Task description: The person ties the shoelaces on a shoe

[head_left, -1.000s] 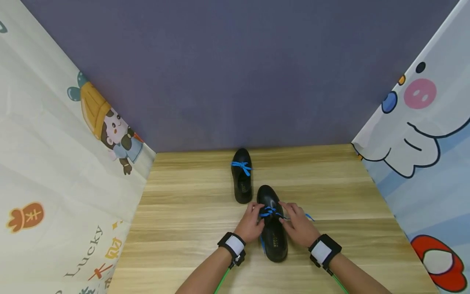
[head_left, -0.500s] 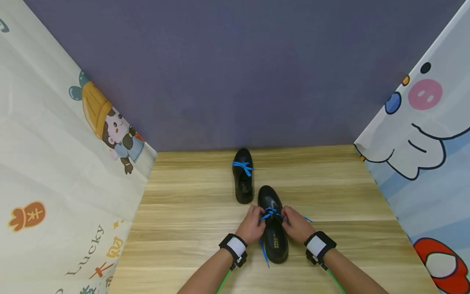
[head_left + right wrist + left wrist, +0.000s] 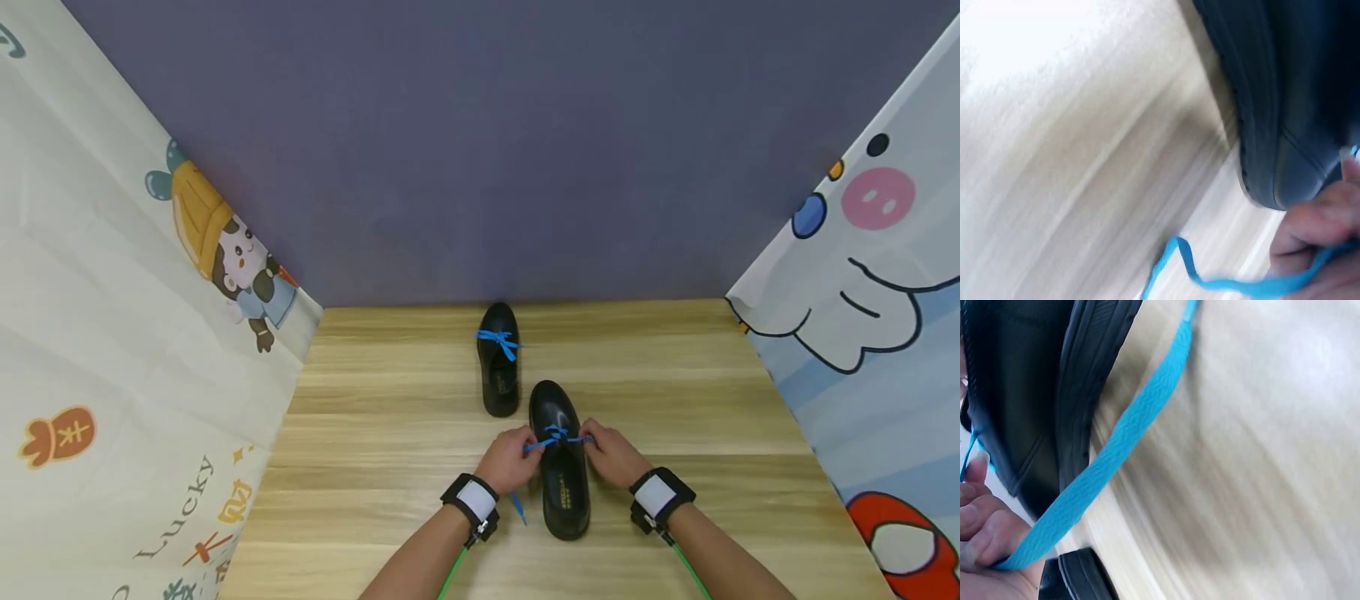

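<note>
I have my left hand (image 3: 504, 460) and right hand (image 3: 613, 454) on either side of the near shoe (image 3: 559, 462), which sits on the wooden table (image 3: 375, 433) directly between them, each with fingers curled and pinching one strand of the blue lace (image 3: 553, 437) over the instep. In the left wrist view the lace (image 3: 1110, 462) runs taut from my fingers (image 3: 982, 528) past the sole, so that pinch looks firm; in the right wrist view the strand (image 3: 1229, 281) trails slack from under my fingers (image 3: 1316, 225), and I cannot tell how securely it is held there. The risk I see is uneven pull: if one side draws harder, the crossing could slip loose or the light shoe could skid or twist toward the stronger hand. The loose tail hanging just outside my left grip could also get caught under my wrist. Beyond my hands, the second shoe (image 3: 499, 371) stands just past and left of the toe, its lace already in a bow; I judge it near enough to be nudged if the held shoe slides forward. Printed curtains (image 3: 135, 333) hang well out to both sides.
</note>
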### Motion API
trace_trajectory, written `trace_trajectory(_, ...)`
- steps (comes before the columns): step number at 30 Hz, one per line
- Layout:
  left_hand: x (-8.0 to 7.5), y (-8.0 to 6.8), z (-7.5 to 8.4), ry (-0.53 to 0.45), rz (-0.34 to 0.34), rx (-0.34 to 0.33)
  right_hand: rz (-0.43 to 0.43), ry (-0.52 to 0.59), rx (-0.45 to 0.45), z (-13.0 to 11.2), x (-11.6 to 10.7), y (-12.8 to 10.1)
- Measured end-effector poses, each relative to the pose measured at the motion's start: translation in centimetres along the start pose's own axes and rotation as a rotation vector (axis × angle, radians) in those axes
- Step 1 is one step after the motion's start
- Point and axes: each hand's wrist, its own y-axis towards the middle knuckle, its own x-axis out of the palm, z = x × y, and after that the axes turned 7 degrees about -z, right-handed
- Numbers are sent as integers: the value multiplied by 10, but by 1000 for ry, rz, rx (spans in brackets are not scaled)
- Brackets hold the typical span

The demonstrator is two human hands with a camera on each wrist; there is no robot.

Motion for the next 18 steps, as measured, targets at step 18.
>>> trace_trajectory(18, -30, -3, -28, 126, -22, 32, -7, -33, -63, 17, -32, -22)
